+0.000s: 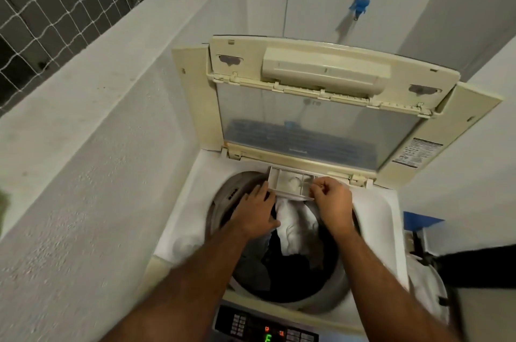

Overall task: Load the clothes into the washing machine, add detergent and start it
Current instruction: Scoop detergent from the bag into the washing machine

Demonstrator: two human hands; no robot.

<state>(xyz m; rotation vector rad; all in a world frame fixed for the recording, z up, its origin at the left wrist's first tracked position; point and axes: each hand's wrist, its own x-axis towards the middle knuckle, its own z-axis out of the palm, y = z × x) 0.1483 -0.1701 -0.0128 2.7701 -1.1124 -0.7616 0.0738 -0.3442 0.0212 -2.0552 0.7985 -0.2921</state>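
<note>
A top-loading washing machine (190, 218) stands with its lid (307, 118) folded up and back. White and dark clothes (293, 232) fill the drum. At the drum's far rim a white detergent drawer (290, 182) is pulled out, with several compartments showing. My left hand (257, 213) holds the drawer's left front corner, thumb under it. My right hand (332, 202) grips the drawer's right front edge with pinched fingers. The control panel (265, 325) at the near edge is lit, showing a green digit and red symbols.
A low concrete wall (83, 146) with netting above runs along the left. A tap with a blue fitting (361, 5) sticks out of the wall behind the lid. Something white, blue and dark (427, 252) stands to the machine's right.
</note>
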